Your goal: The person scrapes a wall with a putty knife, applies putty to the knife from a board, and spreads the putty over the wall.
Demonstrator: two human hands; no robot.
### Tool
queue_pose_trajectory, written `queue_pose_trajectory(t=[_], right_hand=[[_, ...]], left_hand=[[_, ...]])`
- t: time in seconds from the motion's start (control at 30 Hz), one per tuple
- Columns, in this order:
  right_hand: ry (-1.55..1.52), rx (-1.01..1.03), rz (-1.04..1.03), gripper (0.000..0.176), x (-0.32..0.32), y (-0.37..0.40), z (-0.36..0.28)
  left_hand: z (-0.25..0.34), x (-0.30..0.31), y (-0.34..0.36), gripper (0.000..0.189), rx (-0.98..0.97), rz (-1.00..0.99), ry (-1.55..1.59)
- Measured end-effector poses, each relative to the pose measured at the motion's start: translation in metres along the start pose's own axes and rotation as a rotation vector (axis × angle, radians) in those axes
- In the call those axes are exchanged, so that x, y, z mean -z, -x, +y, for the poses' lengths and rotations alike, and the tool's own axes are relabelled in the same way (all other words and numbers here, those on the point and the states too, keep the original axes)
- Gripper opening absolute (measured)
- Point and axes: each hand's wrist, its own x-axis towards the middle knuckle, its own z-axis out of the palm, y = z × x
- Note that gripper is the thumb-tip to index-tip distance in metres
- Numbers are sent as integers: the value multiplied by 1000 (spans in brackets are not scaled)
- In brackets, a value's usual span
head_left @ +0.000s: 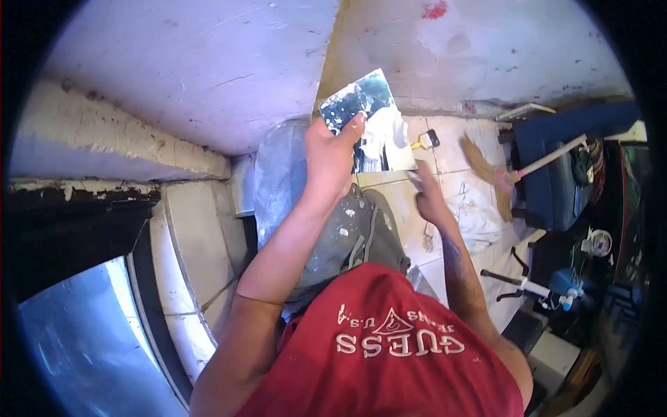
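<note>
In my left hand (pixel 332 156) is a flat rectangular plate (pixel 379 90), dark and shiny, with my thumb across its top face. White putty (pixel 385 139) lies in a thick heap and smears over the plate's right half. My right hand (pixel 432 198) is just beyond the plate's lower right corner, closed with the index finger reaching forward. It grips a thin scraper-like tool (pixel 415 179), seen nearly edge-on and mostly hidden by the fingers. White specks dot the grey trousers (pixel 347 215) below the plate.
A paintbrush (pixel 426 140) lies on the tiled floor (pixel 445 156). To the right are a broom (pixel 531 167), a blue chair (pixel 549 187), a crumpled white sack (pixel 476 219) and a small wheeled item (pixel 531 285). Walls (pixel 208 69) meet in a corner ahead; a ledge (pixel 125 132) runs left.
</note>
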Motion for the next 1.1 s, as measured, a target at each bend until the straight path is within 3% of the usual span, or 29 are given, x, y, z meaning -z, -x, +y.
queue_pose_trajectory(t=[0.03, 0.07, 0.13, 0.2, 0.4, 0.53, 0.57, 0.67, 0.73, 0.8, 0.83, 0.97, 1.07, 1.1], right_hand=[[-63, -49, 51, 63, 10, 1, -11], [-132, 99, 217, 63, 20, 1, -24], [27, 101, 262, 56, 48, -7, -69], [27, 120, 167, 50, 51, -14, -110], [338, 224, -43, 52, 30, -12, -111], [-22, 79, -419, 62, 51, -6, -98], [-191, 159, -405, 66, 59, -13, -79], [-678, -126, 9, 68, 54, -40, 3], [-505, -156, 407, 65, 26, -94, 52], [-548, 16, 759, 62, -15, -158, 106], [-415, 49, 866, 62, -21, -188, 116], [-31, 72, 1128, 65, -27, -269, 121], [330, 78, 1190, 62, -37, -306, 138], [319, 92, 1226, 59, -48, -316, 143]], left_hand=[[-2, 3, -2, 13, -76, 17, -136], [-6, 5, 0, 13, -102, 9, -217], [-8, 7, -2, 12, -163, -47, -390], [-13, 5, -2, 12, -154, -72, -381], [-11, 7, -2, 12, -249, 35, -552], [2, 1, 2, 13, -189, 132, -462], [-3, 6, -5, 13, -192, 119, -400], [-2, 13, -12, 16, -146, 70, -341], [3, 10, -7, 22, -33, 52, -338], [4, 14, -4, 27, -18, 34, -349], [6, 11, -2, 28, -5, 62, -350], [4, 6, -3, 32, -44, 65, -333], [2, 1, -6, 35, 50, 109, -312], [1, 1, -7, 36, 40, 115, -326]])
